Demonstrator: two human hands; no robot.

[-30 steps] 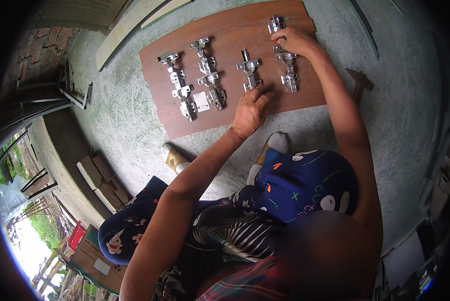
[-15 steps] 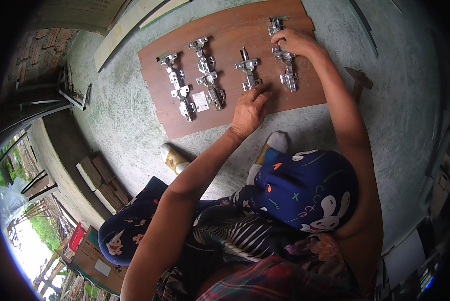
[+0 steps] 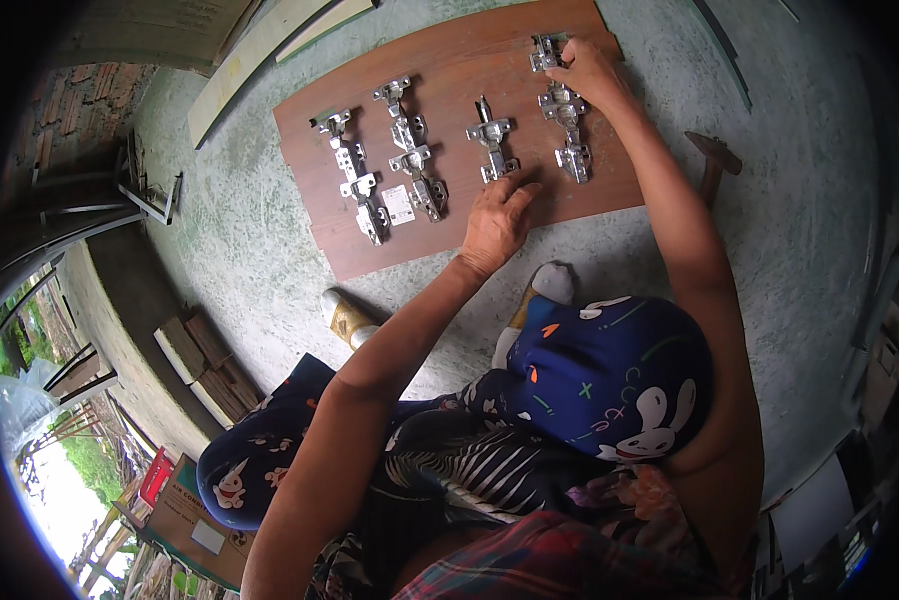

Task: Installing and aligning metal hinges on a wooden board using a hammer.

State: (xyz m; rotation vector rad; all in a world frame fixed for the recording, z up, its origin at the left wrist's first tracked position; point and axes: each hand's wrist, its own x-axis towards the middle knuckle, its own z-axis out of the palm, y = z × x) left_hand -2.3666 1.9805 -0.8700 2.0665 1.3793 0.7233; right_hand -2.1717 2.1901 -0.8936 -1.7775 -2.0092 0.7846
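Metal cabinet hinges lie in four rows on a brown wooden board (image 3: 439,50). At the far end of the rightmost row, my right hand (image 3: 591,76) has thumb and fingers closed at the right side of a cabinet hinge (image 3: 545,54). More hinges (image 3: 567,125) continue that row toward me. My left hand (image 3: 497,222) rests at the near end of the shorter row, fingers bent but apart, beside a hinge (image 3: 493,150); its fingertips are partly hidden. Two longer hinge rows lie farther left, one with hinges (image 3: 409,150), the other with hinges (image 3: 357,180).
A white label (image 3: 399,204) lies on the board between the left rows. On the concrete floor (image 3: 789,250), a hammer (image 3: 714,155) lies right of the board. My feet (image 3: 349,318) are at its near edge. Pale planks (image 3: 254,70) lie beyond; a cardboard box (image 3: 194,520) stands lower left.
My right hand has moved slightly away from me, to the far hinge of the right row. That row sits slightly farther left. My left hand has stayed nearly still.
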